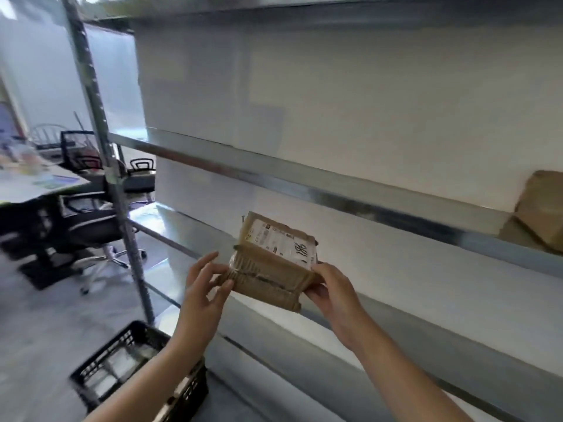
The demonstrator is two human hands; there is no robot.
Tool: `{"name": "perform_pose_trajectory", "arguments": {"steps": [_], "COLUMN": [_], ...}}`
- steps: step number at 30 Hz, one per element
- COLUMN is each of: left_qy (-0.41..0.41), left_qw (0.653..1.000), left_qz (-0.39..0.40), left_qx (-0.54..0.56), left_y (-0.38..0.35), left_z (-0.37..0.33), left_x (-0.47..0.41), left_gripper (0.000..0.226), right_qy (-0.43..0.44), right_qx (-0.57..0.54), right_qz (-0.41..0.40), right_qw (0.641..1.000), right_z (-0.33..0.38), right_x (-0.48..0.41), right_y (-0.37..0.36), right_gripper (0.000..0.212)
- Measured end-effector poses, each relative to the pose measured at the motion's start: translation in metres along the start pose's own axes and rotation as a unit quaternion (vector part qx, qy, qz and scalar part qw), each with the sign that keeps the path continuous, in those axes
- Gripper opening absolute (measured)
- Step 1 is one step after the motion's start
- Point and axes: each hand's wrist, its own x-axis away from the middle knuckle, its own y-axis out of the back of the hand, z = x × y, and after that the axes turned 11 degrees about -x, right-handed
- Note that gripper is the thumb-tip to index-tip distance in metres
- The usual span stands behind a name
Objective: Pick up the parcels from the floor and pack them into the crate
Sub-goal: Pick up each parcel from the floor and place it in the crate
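Note:
A small brown cardboard parcel (272, 263) with a white shipping label on top is held up in front of the metal shelving. My right hand (330, 289) grips its right end. My left hand (207, 284) touches its left end with thumb and fingertips, the other fingers spread. A black plastic crate (100, 371) with slotted walls stands on the floor at the lower left, below my left forearm, which hides part of it. Pale flat items lie inside it.
Grey metal shelving (304, 181) fills the right and centre, its upright post (122, 193) left of the parcel. Another brown parcel (539, 208) lies on a shelf at the far right. Office chairs (91, 220) and a white table (39, 184) stand at the left.

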Motion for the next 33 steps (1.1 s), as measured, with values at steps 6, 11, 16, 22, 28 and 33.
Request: {"name": "perform_pose_trajectory", "arguments": {"steps": [6,11,16,22,28,33], "left_qy": [0.137,0.219,0.302,0.388,0.448,0.525], "left_qw": [0.988,0.969,0.943,0.908,0.884,0.844], "left_qz": [-0.04,-0.055,-0.113,-0.159,-0.126,-0.042], "left_qx": [-0.055,-0.097,-0.083,0.022,0.045,0.102], "left_y": [0.033,0.065,0.112,0.167,0.19,0.202], "left_z": [0.07,0.113,0.15,0.226,0.348,0.444], "left_x": [-0.03,-0.033,-0.026,-0.031,-0.056,-0.074], "left_gripper": [0.021,0.028,0.025,0.029,0.037,0.036], "right_qy": [-0.03,-0.091,-0.14,-0.143,-0.16,-0.217], "right_qx": [0.063,0.063,0.083,0.175,0.284,0.348], "right_qz": [0.151,0.218,0.271,0.299,0.271,0.204], "right_qw": [0.986,0.97,0.949,0.927,0.906,0.889], "right_z": [-0.056,-0.113,-0.164,-0.227,-0.319,-0.398], "right_x": [-0.097,-0.164,-0.194,-0.22,-0.283,-0.33], "right_y": [-0.049,-0.085,-0.146,-0.229,-0.282,-0.303], "right_gripper": [0.036,0.038,0.041,0.045,0.046,0.052]}}
